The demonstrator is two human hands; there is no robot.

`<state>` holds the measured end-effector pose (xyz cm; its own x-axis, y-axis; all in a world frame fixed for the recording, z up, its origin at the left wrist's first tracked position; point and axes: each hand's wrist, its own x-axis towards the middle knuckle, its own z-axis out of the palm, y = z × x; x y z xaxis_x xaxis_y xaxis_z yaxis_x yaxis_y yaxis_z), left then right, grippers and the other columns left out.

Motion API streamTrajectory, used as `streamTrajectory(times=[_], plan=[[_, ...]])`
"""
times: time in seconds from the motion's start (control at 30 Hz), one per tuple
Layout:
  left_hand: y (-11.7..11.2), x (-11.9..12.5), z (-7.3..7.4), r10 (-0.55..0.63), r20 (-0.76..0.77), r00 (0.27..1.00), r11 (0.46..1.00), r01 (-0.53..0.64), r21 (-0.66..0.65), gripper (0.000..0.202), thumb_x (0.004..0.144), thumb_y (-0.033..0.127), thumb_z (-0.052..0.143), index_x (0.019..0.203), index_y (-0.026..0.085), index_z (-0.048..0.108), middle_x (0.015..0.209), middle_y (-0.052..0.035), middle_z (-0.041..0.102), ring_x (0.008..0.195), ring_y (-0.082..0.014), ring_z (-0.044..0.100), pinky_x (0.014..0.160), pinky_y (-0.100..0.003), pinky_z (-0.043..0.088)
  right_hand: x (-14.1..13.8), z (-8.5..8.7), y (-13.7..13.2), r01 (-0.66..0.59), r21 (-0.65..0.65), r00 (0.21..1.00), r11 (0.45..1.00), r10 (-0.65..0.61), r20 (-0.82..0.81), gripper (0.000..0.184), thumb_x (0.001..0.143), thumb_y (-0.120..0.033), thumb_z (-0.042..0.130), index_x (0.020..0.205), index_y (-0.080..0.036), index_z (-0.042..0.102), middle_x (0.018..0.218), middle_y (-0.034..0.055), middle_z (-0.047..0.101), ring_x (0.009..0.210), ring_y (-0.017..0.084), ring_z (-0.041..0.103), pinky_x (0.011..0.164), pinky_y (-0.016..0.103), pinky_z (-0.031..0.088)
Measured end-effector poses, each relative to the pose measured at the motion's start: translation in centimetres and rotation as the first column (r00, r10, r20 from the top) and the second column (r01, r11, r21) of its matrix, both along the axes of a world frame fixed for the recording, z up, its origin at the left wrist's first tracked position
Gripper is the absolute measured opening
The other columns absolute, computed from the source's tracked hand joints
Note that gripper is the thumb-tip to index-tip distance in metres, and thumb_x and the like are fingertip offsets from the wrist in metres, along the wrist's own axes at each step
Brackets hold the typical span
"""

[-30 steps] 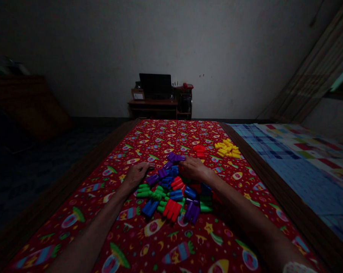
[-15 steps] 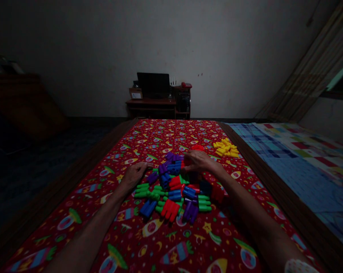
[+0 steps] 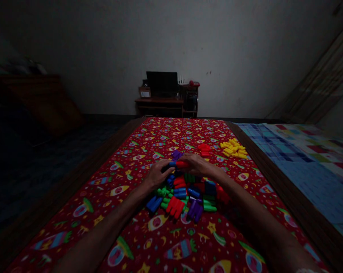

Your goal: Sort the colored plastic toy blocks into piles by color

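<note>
So the left hand (image 3: 157, 175) had come up off the cloth, where it had been lying flat at the left of the heap, and swung in to meet the right hand (image 3: 198, 165). The right one had drawn back a little from the far side. Both hands ended up together over the far edge of the heap, so it was two-handed work on one spot instead of one hand resting.

Around them, big stuff first. The red rocket-print cloth (image 3: 131, 212) covered the whole counter. The mixed heap (image 3: 185, 195) of green, blue, red and purple plastic pieces sat just below the hands, looking much the same as before. Further off to the right was the yellow pile (image 3: 234, 149), with a smaller red pile (image 3: 204, 149) right beside it. A lone purple piece (image 3: 176, 154) lay just past the fingers.

The small bit: the left hand's fingertips were pinched shut on a blue piece (image 3: 173, 164), and the right hand's were closed on a red piece (image 3: 183, 164). The two were held end to end and touching, lifted just above the heap. It was too dim to tell if they were actually locked together.
</note>
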<state>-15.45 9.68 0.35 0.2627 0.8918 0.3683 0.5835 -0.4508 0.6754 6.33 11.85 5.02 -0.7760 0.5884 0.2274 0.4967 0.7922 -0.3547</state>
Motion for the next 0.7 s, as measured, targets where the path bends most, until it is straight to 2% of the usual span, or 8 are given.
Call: streamTrajectory(times=[0.1,0.2,0.27,0.33,0.4,0.5,0.57,0.7], plan=[[-0.3,0.3,0.1,0.077,0.007,0.997,0.995,-0.076,-0.060,0.033,0.082,0.044,0.053,0.086,0.019,0.072,0.085,-0.0050,0.074,0.080,-0.0214,0.066,0.074,-0.031,0.052,0.7,0.4,0.4,0.037,-0.029,0.998,0.999,-0.039,-0.048,0.019,0.083,-0.023,0.065,0.099,-0.011,0.067,0.086,0.0065,0.066,0.071,0.013,0.056,0.064,0.022,0.037],[-0.4,0.1,0.1,0.132,0.030,0.991,0.988,-0.129,-0.090,0.036,0.082,0.047,0.050,0.088,0.020,0.073,0.082,-0.0032,0.074,0.074,-0.0208,0.066,0.067,-0.029,0.051,2.9,0.6,2.1,0.221,-0.023,0.970,0.975,-0.222,-0.097,0.020,0.082,-0.026,0.066,0.097,-0.012,0.070,0.083,0.0050,0.068,0.070,0.014,0.057,0.064,0.022,0.038],[-0.3,0.0,0.0,0.146,0.033,0.989,0.985,-0.142,-0.094,0.036,0.080,0.048,0.052,0.088,0.020,0.073,0.081,-0.0029,0.074,0.072,-0.0209,0.066,0.066,-0.029,0.052,5.0,0.4,3.5,0.404,-0.027,0.905,0.914,-0.404,-0.130,0.022,0.079,-0.025,0.068,0.098,-0.014,0.071,0.084,0.0045,0.070,0.074,0.016,0.060,0.066,0.023,0.039],[-0.1,0.0,-0.1,0.137,0.029,0.990,0.987,-0.134,-0.083,0.034,0.078,0.048,0.055,0.086,0.021,0.073,0.082,-0.0028,0.075,0.073,-0.0216,0.067,0.069,-0.030,0.053,7.1,-0.4,4.9,0.568,-0.040,0.812,0.822,-0.567,-0.140,0.025,0.076,-0.024,0.070,0.099,-0.015,0.071,0.087,0.0052,0.071,0.078,0.018,0.063,0.067,0.024,0.042],[0.0,-0.1,-0.3,0.110,0.032,0.993,0.992,-0.108,-0.068,0.032,0.077,0.046,0.057,0.091,0.022,0.073,0.089,-0.0032,0.076,0.080,-0.0226,0.068,0.075,-0.032,0.054,8.7,-1.6,5.9,0.657,-0.069,0.741,0.751,-0.660,-0.127,0.025,0.076,-0.023,0.068,0.100,-0.015,0.072,0.089,0.0058,0.072,0.080,0.019,0.064,0.068,0.025,0.043],[0.3,-0.4,-0.5,0.052,0.021,0.998,0.996,-0.051,-0.069,0.036,0.077,0.041,0.058,0.105,0.022,0.071,0.104,-0.0050,0.075,0.093,-0.0246,0.069,0.085,-0.036,0.053,10.0,-3.3,6.3,0.687,-0.116,0.711,0.718,-0.696,-0.097,0.024,0.080,-0.023,0.063,0.101,-0.014,0.072,0.089,0.0059,0.073,0.081,0.020,0.065,0.069,0.025,0.046],[0.4,-0.7,-0.5,0.024,0.008,1.000,0.996,-0.023,-0.084,0.039,0.077,0.039,0.057,0.110,0.021,0.069,0.109,-0.0062,0.074,0.098,-0.0254,0.068,0.089,-0.038,0.053,10.1,-3.8,6.1,0.712,-0.090,0.688,0.697,-0.717,-0.115,0.028,0.082,-0.023,0.061,0.106,-0.012,0.070,0.096,0.0087,0.072,0.090,0.022,0.065,0.077,0.028,0.048],[0.4,-1.0,-0.3,0.005,0.011,1.000,0.995,-0.004,-0.103,0.042,0.077,0.038,0.058,0.113,0.020,0.069,0.112,-0.0076,0.073,0.102,-0.0262,0.067,0.092,-0.040,0.052,9.3,-2.9,5.6,0.749,0.004,0.646,0.662,-0.729,-0.227,0.033,0.081,-0.020,0.062,0.112,-0.012,0.069,0.113,0.0144,0.069,0.107,0.025,0.062,0.092,0.036,0.046]])
